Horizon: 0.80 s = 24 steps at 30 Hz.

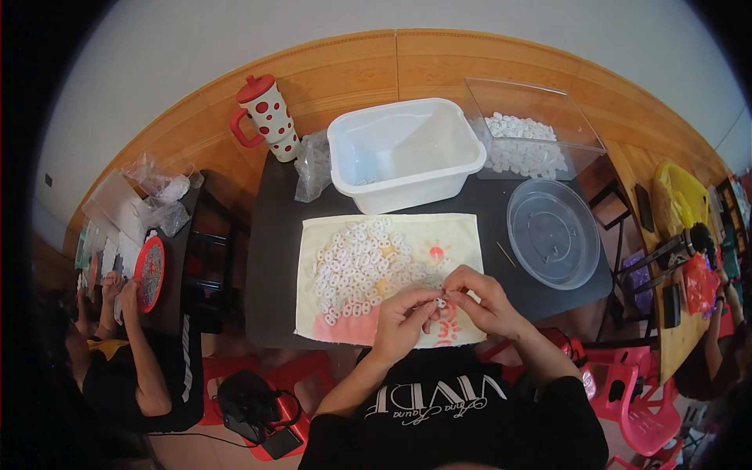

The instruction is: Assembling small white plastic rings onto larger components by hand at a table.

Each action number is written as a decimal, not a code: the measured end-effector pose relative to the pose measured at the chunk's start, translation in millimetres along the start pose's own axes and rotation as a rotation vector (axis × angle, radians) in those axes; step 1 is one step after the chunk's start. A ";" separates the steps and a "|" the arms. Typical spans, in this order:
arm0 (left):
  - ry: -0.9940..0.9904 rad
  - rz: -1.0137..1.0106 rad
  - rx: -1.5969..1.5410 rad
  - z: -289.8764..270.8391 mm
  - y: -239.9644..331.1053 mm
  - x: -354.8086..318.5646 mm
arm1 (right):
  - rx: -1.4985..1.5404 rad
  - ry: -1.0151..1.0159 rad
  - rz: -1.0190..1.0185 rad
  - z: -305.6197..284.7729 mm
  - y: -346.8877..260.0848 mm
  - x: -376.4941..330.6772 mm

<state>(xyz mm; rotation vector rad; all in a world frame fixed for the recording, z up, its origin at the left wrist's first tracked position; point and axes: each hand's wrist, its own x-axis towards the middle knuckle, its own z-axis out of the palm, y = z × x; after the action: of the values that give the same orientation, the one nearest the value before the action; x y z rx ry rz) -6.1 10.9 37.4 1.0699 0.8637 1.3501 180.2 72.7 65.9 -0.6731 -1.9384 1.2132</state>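
One small white piece [441,304]: we are holding it over the printed cloth [457,233].
We are pinching it between the narrowed fingers of our left hand [403,321] and right hand [487,304], near the cloth's front edge. To its left, similar white pieces [356,266] are lying heaped; beyond the cloth, a white tub [411,194] is standing on the dark worktop [274,243].

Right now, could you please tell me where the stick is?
In the head view, the stick lies right of centre on the table, between the towel and the round dish.
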 end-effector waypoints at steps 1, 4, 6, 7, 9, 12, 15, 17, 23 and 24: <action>-0.007 0.006 0.012 0.1 0.8 -0.4 | -0.001 0.000 0.000 0.4 0.3 -0.4; -0.015 0.022 0.026 -0.3 0.2 -0.7 | -0.004 -0.035 0.023 2.5 1.0 -1.2; -0.016 0.032 0.027 -1.4 -1.8 -1.2 | -0.018 -0.021 0.005 2.8 0.4 -0.3; -0.021 0.041 0.036 -2.3 -3.1 -1.1 | -0.017 -0.022 0.005 3.2 0.3 0.1; -0.024 0.051 0.045 -2.8 -2.7 -1.2 | -0.032 -0.013 0.003 4.1 0.0 0.4; -0.024 0.061 0.040 -2.4 -1.1 -1.6 | -0.040 -0.020 0.005 4.6 0.5 0.4; -0.020 0.049 0.046 -2.0 -1.0 -3.6 | -0.075 -0.026 -0.021 3.9 -1.2 1.1; -0.001 0.063 0.054 -1.2 -1.7 -4.3 | -0.093 -0.033 -0.034 3.7 -1.2 1.5; 0.064 0.146 0.177 5.7 -1.2 -7.7 | -0.154 -0.078 -0.098 3.5 -2.9 2.6; 0.065 0.146 0.176 6.2 -2.4 -7.7 | -0.181 -0.085 -0.120 3.8 -4.1 3.0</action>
<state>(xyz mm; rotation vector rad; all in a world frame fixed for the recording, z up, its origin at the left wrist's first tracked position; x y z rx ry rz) 0.1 2.9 36.2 1.2509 0.9820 1.4576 175.2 71.3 69.5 -0.5955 -2.1458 1.0156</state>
